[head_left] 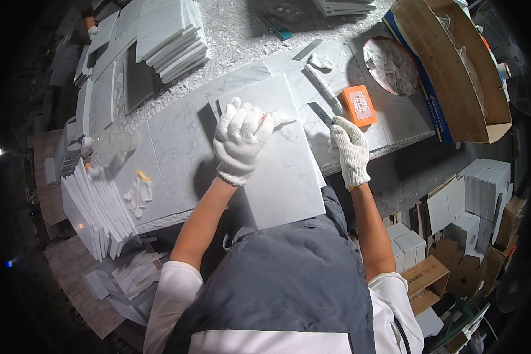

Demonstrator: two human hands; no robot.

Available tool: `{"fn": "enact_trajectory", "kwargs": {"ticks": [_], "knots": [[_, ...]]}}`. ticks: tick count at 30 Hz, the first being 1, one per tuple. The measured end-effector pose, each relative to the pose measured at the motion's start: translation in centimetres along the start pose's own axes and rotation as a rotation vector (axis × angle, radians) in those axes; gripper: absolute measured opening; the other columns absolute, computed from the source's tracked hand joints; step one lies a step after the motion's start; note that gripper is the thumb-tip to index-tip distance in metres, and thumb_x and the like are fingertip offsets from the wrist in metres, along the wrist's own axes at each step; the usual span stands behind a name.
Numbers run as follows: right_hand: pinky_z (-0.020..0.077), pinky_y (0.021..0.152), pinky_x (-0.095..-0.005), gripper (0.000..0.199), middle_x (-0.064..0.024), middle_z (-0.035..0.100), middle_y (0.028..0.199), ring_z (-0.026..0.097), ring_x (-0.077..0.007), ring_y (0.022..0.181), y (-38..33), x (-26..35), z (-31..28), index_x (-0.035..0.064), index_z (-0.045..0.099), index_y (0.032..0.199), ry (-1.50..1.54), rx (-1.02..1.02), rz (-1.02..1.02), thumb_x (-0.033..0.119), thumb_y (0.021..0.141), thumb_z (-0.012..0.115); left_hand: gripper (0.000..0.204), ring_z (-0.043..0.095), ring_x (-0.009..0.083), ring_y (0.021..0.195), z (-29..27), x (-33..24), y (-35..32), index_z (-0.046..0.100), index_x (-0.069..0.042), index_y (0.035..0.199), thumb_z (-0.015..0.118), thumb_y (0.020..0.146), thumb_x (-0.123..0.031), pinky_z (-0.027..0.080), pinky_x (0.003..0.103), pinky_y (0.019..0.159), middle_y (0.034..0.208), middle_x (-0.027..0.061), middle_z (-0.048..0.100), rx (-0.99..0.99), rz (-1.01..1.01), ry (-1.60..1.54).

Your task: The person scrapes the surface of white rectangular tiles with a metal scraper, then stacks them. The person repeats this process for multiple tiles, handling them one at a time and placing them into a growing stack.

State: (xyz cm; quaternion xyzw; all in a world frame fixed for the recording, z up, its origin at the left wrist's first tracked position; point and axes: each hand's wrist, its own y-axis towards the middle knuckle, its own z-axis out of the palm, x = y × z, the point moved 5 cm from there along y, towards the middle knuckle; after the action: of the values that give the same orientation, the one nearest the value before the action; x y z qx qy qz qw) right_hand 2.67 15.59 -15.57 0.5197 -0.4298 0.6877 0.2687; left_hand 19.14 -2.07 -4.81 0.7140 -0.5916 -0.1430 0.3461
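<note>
A pale grey-veined marble tile [286, 177] lies aslant in front of me, its near end over my apron. My left hand [240, 141], in a white knit glove, rests on the tile with its fingers curled. A small white tip sticks out by its thumb; what it is, I cannot make out. To the right of the tile, my gloved right hand [350, 147] grips a dark flat blade [320, 114] that points up and left. Just beyond that hand sit an orange box [359, 106] and a long pale strip-like tool [323, 88].
A red-rimmed round dish of whitish paste [391, 66] stands near an open cardboard box [463, 71]. Tile stacks [171, 41] rise at the back left, and more tiles [97, 206] lean at the left. A plastic bottle [112, 141] and a loose glove [138, 193] lie nearby.
</note>
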Motion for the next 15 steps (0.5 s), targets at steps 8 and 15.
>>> {"fn": "enact_trajectory", "kwargs": {"ticks": [8, 15], "knots": [[0.0534, 0.061, -0.0217, 0.035, -0.0010, 0.071, 0.090, 0.062, -0.0066, 0.070, -0.07, 0.17, 0.05, 0.0013, 0.069, 0.127, -0.017, -0.018, 0.008, 0.019, 0.098, 0.072, 0.043, 0.057, 0.0181, 0.115, 0.15, 0.01, -0.15, 0.066, -0.025, 0.115, 0.083, 0.076, -0.020, 0.049, 0.041, 0.111, 0.112, -0.0032, 0.058, 0.018, 0.011, 0.017], [0.0540, 0.061, -0.0225, 0.034, -0.0016, 0.071, 0.090, 0.063, -0.0072, 0.070, -0.12, 0.24, 0.12, 0.0007, 0.069, 0.127, 0.014, -0.012, 0.028, 0.019, 0.098, 0.072, 0.039, 0.057, 0.0184, 0.114, 0.21, 0.20, -0.03, 0.069, -0.025, 0.109, 0.083, 0.075, -0.018, 0.050, 0.042, 0.109, 0.112, -0.0028, 0.059, -0.036, -0.014, -0.001]]}}
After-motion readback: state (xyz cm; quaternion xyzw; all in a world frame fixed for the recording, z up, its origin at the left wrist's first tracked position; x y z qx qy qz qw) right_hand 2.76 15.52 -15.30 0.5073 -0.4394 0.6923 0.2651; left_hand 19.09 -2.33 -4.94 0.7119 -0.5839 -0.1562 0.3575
